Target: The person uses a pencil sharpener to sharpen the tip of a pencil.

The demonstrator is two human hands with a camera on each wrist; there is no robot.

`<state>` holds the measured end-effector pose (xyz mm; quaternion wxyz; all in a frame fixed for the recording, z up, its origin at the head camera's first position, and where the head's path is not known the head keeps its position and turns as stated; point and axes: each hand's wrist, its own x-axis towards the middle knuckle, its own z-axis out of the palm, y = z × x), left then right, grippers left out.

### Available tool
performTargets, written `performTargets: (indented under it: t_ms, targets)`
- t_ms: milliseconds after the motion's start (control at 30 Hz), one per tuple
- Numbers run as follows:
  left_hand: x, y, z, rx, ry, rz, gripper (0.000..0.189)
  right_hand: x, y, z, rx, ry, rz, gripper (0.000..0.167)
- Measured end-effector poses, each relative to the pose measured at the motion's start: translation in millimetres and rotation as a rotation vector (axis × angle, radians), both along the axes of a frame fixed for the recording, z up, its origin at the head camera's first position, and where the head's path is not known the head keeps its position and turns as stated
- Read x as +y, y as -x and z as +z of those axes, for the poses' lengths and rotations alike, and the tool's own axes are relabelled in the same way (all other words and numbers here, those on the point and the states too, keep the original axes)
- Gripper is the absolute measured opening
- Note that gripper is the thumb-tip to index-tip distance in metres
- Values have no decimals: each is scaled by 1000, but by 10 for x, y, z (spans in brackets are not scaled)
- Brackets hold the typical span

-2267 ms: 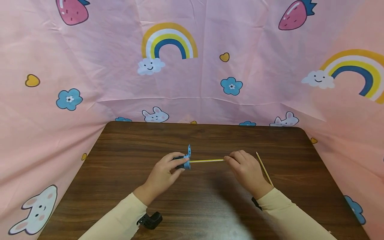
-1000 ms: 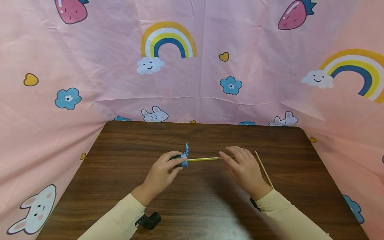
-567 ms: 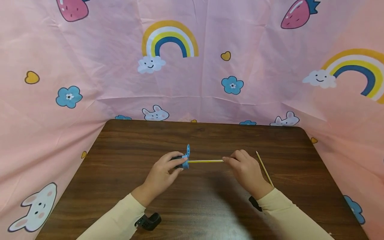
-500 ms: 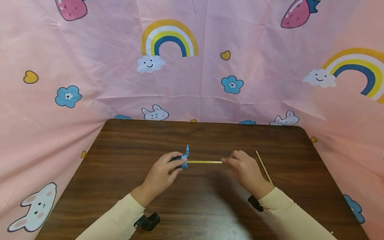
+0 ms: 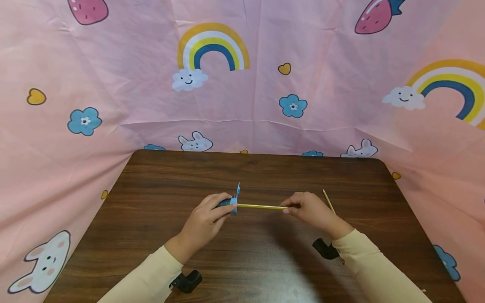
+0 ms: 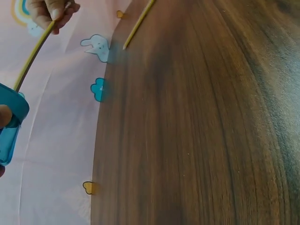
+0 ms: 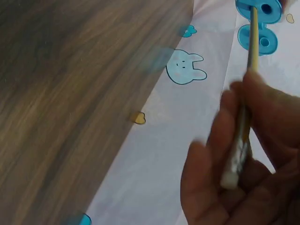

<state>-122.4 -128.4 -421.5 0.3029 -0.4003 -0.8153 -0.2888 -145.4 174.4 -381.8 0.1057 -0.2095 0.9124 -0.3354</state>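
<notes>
My left hand (image 5: 206,216) grips a blue pencil sharpener (image 5: 233,206) above the table, its flip lid (image 5: 238,190) standing up. A yellow pencil (image 5: 261,206) has one end in the sharpener. My right hand (image 5: 314,212) pinches the pencil near its other end between thumb and fingers. In the right wrist view the sharpener (image 7: 274,16) shows two holes, with the pencil (image 7: 253,42) in one of them; the pencil's pale end (image 7: 229,180) sticks out past my fingers. The tip inside the sharpener is hidden.
A second pencil (image 5: 328,201) lies on the dark wooden table (image 5: 182,172), partly behind my right hand and wrist. Patterned pink cloth (image 5: 257,92) hangs around the table's back and sides. A black wrist device (image 5: 187,281) sits below the left sleeve.
My right hand loosened on the pencil, gripped it again and turned it; now its wrist is rolled, showing the thumb below. The left hand and sharpener stay nearly still.
</notes>
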Motion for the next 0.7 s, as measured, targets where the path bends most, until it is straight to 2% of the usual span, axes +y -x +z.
performTargets:
  t_ms: [133, 200, 300, 400, 500, 700]
  targets:
    - [4, 5, -10, -26, -19, 24, 39, -73, -82, -54, 224, -49, -82, 30]
    - [3, 7, -15, -44, -21, 39, 40, -105, -117, -92, 366, -63, -109, 38]
    - [0, 5, -13, -76, -32, 62, 39, -132, -145, -154, 581, -52, -124, 43]
    - [8, -6, 5, -110, -43, 77, 39, -137, -146, -222, 747, -25, -122, 42]
    - [22, -18, 21, -140, -60, 85, 39, -133, -144, -276, 836, 2, -117, 37]
    - [54, -47, 49, -211, -88, 86, 38, -141, -144, -308, 913, 78, -98, 22]
